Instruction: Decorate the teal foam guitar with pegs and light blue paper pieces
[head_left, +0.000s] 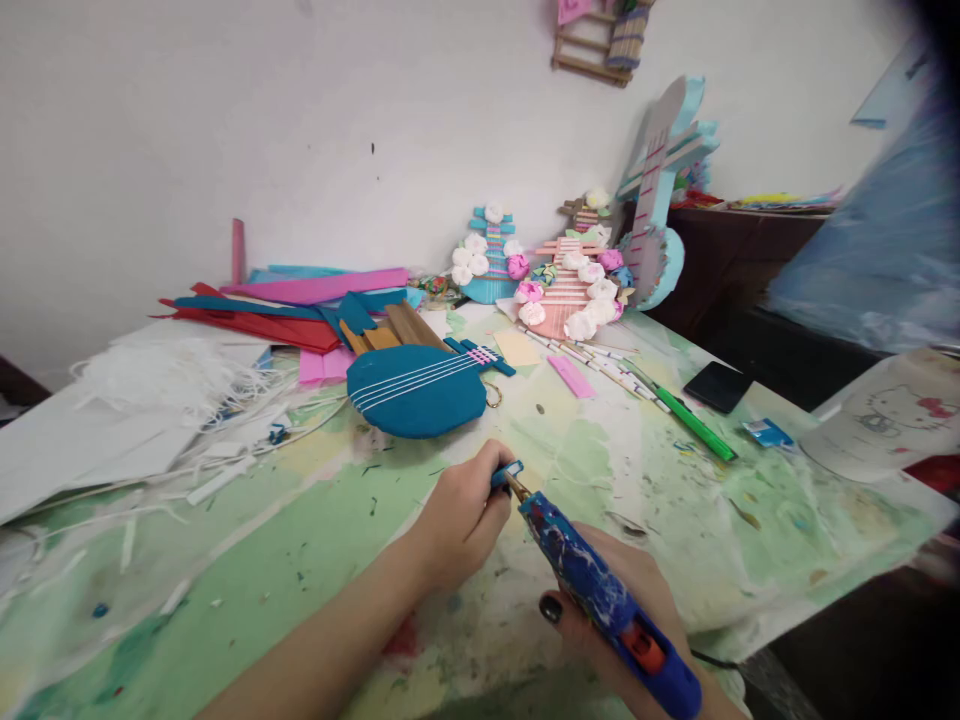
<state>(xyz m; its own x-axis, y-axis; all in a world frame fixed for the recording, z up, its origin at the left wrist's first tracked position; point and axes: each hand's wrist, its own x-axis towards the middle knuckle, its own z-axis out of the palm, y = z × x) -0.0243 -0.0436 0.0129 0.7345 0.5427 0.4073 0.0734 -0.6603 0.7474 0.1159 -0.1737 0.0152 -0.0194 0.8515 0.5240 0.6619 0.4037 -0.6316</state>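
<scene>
My left hand pinches a small blue piece between thumb and fingers. Wrapped around a blue hot glue gun is my right hand, one dark-painted nail showing. The glue gun's metal nozzle meets or nearly meets the small piece; I cannot tell if they touch. Just beyond my left hand lies a dark blue lute-shaped craft with white strings across its body and pink ones at its neck. A small gold ring is beside its neck.
Coloured paper strips and white shreds lie at the left. Flower-decorated instrument crafts lean at the back. A green utility knife, a black phone-like slab and a Hello Kitty container stand or lie right.
</scene>
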